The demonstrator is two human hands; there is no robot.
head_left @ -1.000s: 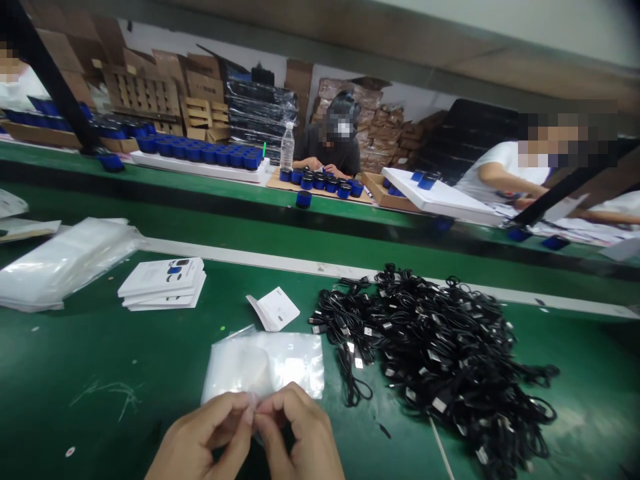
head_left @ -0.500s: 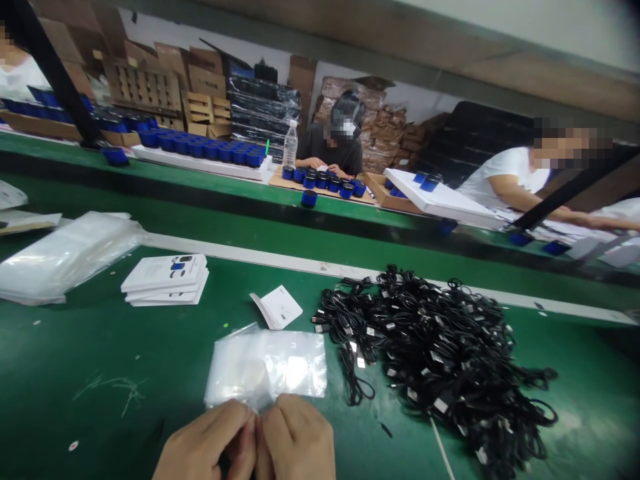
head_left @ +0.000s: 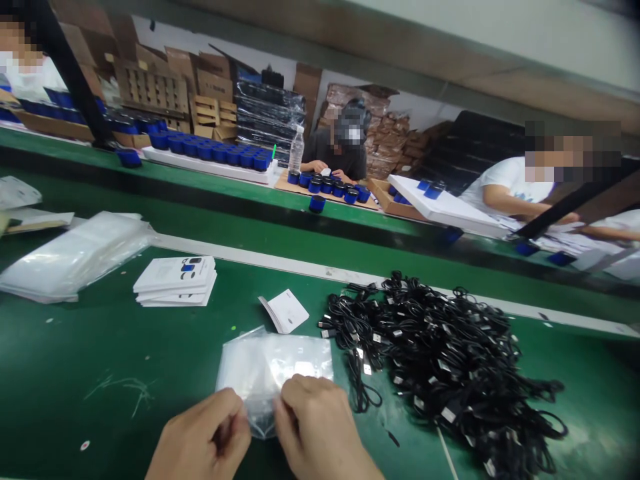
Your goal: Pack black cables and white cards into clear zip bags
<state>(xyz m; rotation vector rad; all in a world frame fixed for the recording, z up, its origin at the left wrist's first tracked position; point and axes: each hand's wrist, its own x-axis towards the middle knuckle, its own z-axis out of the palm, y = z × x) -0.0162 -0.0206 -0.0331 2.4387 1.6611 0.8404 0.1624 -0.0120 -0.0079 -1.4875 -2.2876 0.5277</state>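
Left grip (head_left: 200,430) and right grip (head_left: 315,420) pinch a plastic bag (head_left: 273,367) on a green bench (head_left: 100,360), cartons (head_left: 150,87) beyond.

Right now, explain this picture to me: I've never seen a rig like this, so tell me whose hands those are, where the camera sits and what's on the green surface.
This view comes from one camera worn on a person's head, looking forward and down, so the two bare hands at the bottom are that person's own. The left hand and the right hand both hold the lower edge of a clear plastic bag. On the green workbench lie a heap of black cables to the right, and a stack of white printed leaflets and a pile of clear bags to the left. At a further bench, another person sits behind rows of small blue cylinders.
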